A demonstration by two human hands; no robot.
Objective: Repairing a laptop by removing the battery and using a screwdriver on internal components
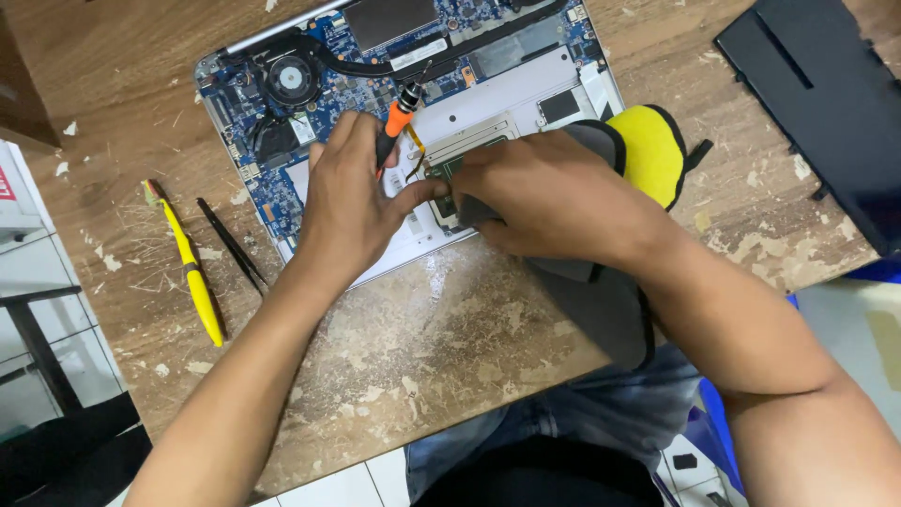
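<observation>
An opened laptop (pixel 526 89) lies upside down on a worn wooden table (pixel 441 329), its blue circuit board and round fan (pixel 289 77) exposed. My left hand (pixel 349 202) grips a screwdriver with an orange-and-black handle (pixel 396 122), tip pointing down into the laptop near the trackpad area. My right hand (pixel 554 192) rests on the laptop's lower edge, fingertips pressed by the same spot, touching the left hand's thumb. The screwdriver's tip is hidden behind my fingers.
A grey and yellow cloth (pixel 648 150) lies under my right forearm. A yellow-handled tool (pixel 192 272) and a thin black tool (pixel 230 246) lie left of the laptop. A black panel (pixel 817 103) sits at the table's right corner. White tiled floor shows below.
</observation>
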